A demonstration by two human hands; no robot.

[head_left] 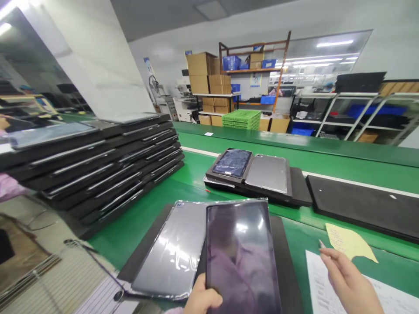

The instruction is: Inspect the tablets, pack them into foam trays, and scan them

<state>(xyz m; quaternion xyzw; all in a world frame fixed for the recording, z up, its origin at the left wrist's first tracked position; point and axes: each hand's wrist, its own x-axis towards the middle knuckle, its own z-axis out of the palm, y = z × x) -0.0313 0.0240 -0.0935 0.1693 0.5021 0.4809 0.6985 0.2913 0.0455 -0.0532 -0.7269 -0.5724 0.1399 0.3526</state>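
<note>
My left hand (203,297) grips the lower left edge of a dark-screened tablet (240,257), whose glossy face reflects a person in a pink top. Beneath and left of it, a grey tablet in clear wrap (175,250) lies on a black foam tray (144,257). At the right, my right hand (348,279) has its fingers closed round a pen (321,243), held over a printed white sheet (316,279). A yellow paper note (350,242) with writing lies just beyond that hand.
Stacked black trays with tablets (124,161) rise at the left. Another tray (284,198) farther back holds two tablets, beside a flat black foam slab (363,205). Green crates (242,118) and shelves with boxes stand behind the green table (190,172).
</note>
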